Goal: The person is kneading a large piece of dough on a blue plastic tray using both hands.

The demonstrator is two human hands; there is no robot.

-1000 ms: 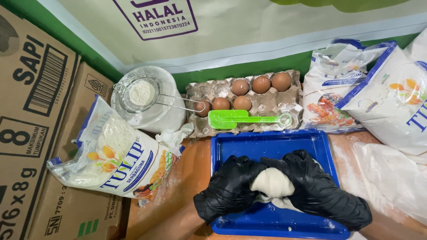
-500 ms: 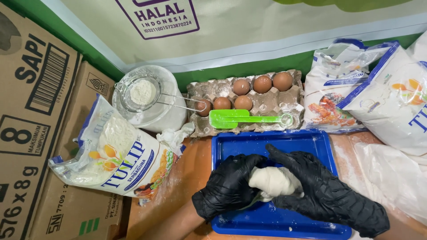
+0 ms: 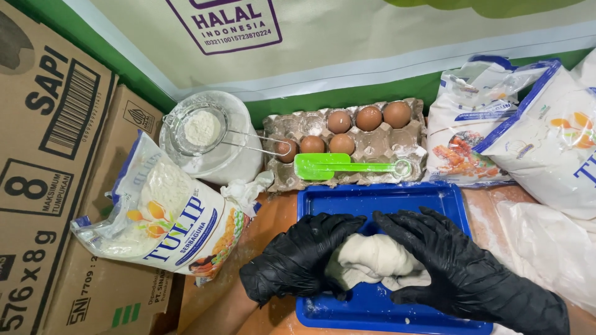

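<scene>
A lump of dough (image 3: 372, 259) is being cupped by the left hand (image 3: 298, 260) and right hand (image 3: 453, 263), fingers spread, over a blue tray (image 3: 379, 201) on a floured orange table (image 3: 273, 217) beside an egg carton (image 3: 379, 146).

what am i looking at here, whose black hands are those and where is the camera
This is one picture from a camera worn on a person's head, looking down at their own two hands. There is no machine; the hands wear black gloves. The left hand and right hand cup a pale lump of dough from both sides, over a blue tray. Behind the tray lies an egg carton with six brown eggs and a green spatula on top. To the left are an open flour bag, a white bowl with a small sieve on it, and cardboard boxes. More bags sit on the right.
</scene>
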